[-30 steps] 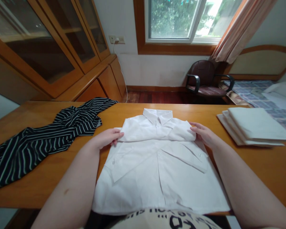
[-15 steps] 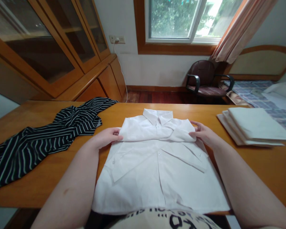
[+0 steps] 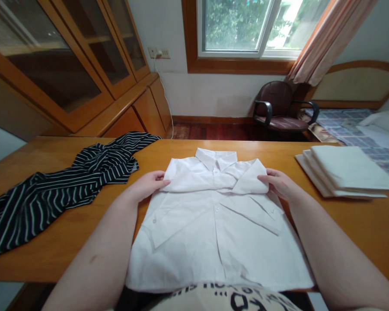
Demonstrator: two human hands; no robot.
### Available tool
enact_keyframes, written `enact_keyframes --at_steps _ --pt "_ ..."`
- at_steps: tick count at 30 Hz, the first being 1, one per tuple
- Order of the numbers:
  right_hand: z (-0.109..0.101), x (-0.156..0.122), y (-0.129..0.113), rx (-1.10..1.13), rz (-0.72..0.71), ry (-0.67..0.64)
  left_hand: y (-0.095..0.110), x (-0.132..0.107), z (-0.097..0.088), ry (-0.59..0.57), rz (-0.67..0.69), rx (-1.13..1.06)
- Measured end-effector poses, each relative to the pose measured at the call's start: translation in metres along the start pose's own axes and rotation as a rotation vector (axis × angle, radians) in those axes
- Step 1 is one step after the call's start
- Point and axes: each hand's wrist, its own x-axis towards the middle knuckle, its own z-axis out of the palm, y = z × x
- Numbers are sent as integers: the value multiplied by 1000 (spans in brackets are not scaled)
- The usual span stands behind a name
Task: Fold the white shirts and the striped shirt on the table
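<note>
A white collared shirt (image 3: pixel 188 255) lies front up on the wooden table, its collar at the far end and its hem toward my body. The upper part is doubled over in a band across the chest, and the sleeves lie folded over the front. My left hand (image 3: pixel 152 183) pinches the left edge of that upper band, thumb on top and fingers partly hidden beneath. On the opposite side, my right hand (image 3: pixel 277 181) pinches the right edge in the same way, with its fingers behind the cloth.
A black-and-white striped garment (image 3: pixel 94 172) lies crumpled along the table's left side. At the right is a stack of folded white sheets or cloths (image 3: pixel 350 166). Beyond the wooden table (image 3: pixel 262 149) stand a brown armchair (image 3: pixel 277 106), a glass-fronted cabinet (image 3: pixel 119 108) and a bed (image 3: pixel 343 123).
The upper part of the shirt has shifted slightly to the right, and its right shoulder fold sits a bit higher and wider. Both hands keep their hold and have moved slightly right.
</note>
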Motion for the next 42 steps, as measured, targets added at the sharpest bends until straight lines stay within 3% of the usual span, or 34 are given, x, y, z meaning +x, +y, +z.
enact_keyframes --at_steps 7,11,17,21,24,29,36,42 --pt "-6 3 6 1 9 -129 6 -4 0 -90 68 -56" --pt "0 3 8 32 7 -114 3 -2 2 -75 51 -105" --pt "13 4 13 77 -57 -44 -4 9 17 47 32 -397" --pt "16 5 14 105 -79 -48 -1 13 25 -27 2 -628" --pt "15 6 13 111 -64 -50 0 12 24 -67 -8 -674" --pt "9 6 6 74 -75 -29 -4 10 15 -138 -2 -653" --pt "-2 3 5 138 -22 -149 -14 10 4 -215 21 -549" --pt "-9 0 7 16 61 -170 -17 4 -2 -332 -16 -279"
